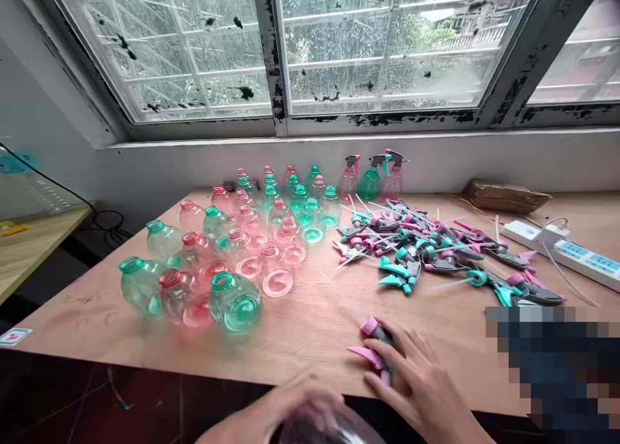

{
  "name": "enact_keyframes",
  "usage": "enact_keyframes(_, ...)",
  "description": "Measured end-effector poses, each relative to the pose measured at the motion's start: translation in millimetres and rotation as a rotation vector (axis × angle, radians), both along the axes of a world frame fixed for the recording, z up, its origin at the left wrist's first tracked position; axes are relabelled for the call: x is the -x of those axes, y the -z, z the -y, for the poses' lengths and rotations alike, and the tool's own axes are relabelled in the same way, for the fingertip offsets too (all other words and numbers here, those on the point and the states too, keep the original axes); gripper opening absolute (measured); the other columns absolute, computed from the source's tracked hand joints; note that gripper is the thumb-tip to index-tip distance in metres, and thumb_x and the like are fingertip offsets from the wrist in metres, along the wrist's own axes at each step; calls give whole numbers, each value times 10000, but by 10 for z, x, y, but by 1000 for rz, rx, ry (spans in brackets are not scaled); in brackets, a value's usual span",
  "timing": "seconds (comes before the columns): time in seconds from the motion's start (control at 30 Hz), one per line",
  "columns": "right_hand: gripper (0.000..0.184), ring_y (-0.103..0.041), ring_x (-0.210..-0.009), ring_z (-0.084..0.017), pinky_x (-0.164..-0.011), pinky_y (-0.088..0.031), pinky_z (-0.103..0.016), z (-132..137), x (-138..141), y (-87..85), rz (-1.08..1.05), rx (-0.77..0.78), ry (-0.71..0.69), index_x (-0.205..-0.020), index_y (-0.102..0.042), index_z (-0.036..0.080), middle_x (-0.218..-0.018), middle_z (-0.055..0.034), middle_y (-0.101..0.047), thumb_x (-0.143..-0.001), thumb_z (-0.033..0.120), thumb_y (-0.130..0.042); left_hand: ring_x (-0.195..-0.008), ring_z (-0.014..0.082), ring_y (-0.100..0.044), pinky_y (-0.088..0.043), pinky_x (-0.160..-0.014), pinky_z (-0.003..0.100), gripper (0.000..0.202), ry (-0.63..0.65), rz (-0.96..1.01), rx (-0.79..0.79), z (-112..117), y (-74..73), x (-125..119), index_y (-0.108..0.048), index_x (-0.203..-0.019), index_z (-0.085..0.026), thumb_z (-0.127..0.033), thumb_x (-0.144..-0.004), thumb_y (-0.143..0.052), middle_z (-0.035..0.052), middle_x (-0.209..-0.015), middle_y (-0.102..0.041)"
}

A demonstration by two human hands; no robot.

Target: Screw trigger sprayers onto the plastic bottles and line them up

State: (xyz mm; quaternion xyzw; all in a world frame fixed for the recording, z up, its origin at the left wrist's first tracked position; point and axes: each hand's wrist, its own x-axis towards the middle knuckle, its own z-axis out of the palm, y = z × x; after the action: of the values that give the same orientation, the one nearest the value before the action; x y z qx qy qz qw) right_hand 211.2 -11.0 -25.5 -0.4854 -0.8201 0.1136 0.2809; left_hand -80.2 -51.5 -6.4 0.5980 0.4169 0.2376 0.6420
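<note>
One spray head [378,332] is grasped by the right hand [420,372], one bottle [334,426] by the left [298,397]. Three sprayers [370,183] are ranged behind.

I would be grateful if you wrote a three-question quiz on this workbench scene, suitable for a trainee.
1. Which thing is the person's right hand touching?
a) the white power strip
b) a pink-and-grey spray head
c) the brown package

2. True or false: in the picture, the pile of spray heads lies to the right of the bottles without heads.

3. How many bottles with spray heads fitted stand by the wall under the window?

Key: 1. b; 2. true; 3. three.
</note>
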Motion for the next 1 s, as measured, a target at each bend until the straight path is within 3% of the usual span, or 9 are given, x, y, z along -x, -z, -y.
enact_keyframes(0.1, 223, -657, -1179, -365, -922, -587, -478, 76, -189, -62, -198, 34, -17, -1089, -723, 304, -1295, -121, -679, -869, 303, -683, -1246, 312, -569, -455, -1066, 434, 925, -70, 69, -69, -191, -265, 86, -434, -1415, -334, -482, -638, -915, 48, -1360, -588)
enact_keyframes(0.13, 192, -660, -1179, -359, -917, -589, -448, 98, -258, -65, -282, 62, -5, -1054, -731, 298, -1270, -118, -692, -869, 292, -679, -1264, 319, -541, -428, -1085, 428, 952, -188, 75, -143, -276, -326, 77, -446, -1386, -336, -480, -587, -942, 52, -1365, -566)
enact_keyframes(0.23, 126, -681, -1153, -351, -892, -588, -400, 117, -459, -6, -654, 164, 134, -948, -751, 290, -1228, -101, -726, -891, 352, -658, -1269, 286, -506, -389, -1097, 413, 718, -441, -19, -308, -504, -375, -31, -448, -1325, -344, -450, -743, -855, 42, -1286, -545)
enact_keyframes(0.33, 293, -667, -1153, -378, -964, -530, -482, 67, -615, 70, -1114, 295, 257, -815, -762, 283, -1189, -89, -762, -879, 528, -615, -1239, 274, -517, -382, -1103, 429, 650, -472, -61, -345, -598, -285, -141, -422, -1330, -335, -448, -810, -795, 48, -1280, -527)
enact_keyframes(0.4, 344, -625, -1198, -402, -1077, -410, -556, 20, -663, 56, -1314, 378, 319, -765, -777, 286, -1156, -86, -784, -829, 592, -634, -1246, 273, -509, -390, -1100, 423, 645, -463, -52, -344, -598, -223, -163, -410, -1342, -336, -459, -825, -775, 49, -1298, -518)
enact_keyframes(0.53, 358, -558, -1253, -419, -1191, -187, -580, -36, -608, -123, -1489, 447, 440, -686, -794, 290, -1074, -82, -816, -742, 631, -698, -1228, 262, -514, -414, -1082, 395, 628, -467, -11, -331, -582, -191, -136, -406, -1348, -341, -473, -840, -751, 38, -1257, -532)
enact_keyframes(0.67, 374, -496, -1300, -427, -1206, -154, -558, -28, -540, -241, -1495, 431, 473, -641, -783, 289, -1056, -76, -816, -728, 644, -705, -1230, 267, -513, -418, -1088, 396, 658, -457, -9, -320, -598, -209, -127, -408, -1354, -334, -468, -821, -771, 48, -1281, -531)
enact_keyframes(0.83, 591, -492, -1337, -419, -1160, -286, -538, 28, -598, -96, -1409, 494, 368, -786, -822, 302, -1119, -96, -799, -785, 805, -513, -1236, 312, -526, -414, -1096, 451, 732, -469, -16, -287, -565, -185, -116, -418, -1367, -319, -530, -773, -790, 74, -1291, -553)
enact_keyframes(1.0, 717, -706, -1020, -359, -805, -598, -418, -4, -576, -14, -1449, 609, 450, -688, -809, 264, -1086, -123, -815, -678, 910, -496, -1351, 374, -466, -346, -1176, 513, 866, -421, -21, -175, -578, -210, 7, -398, -1416, -352, -557, -697, -836, 82, -1480, -454)
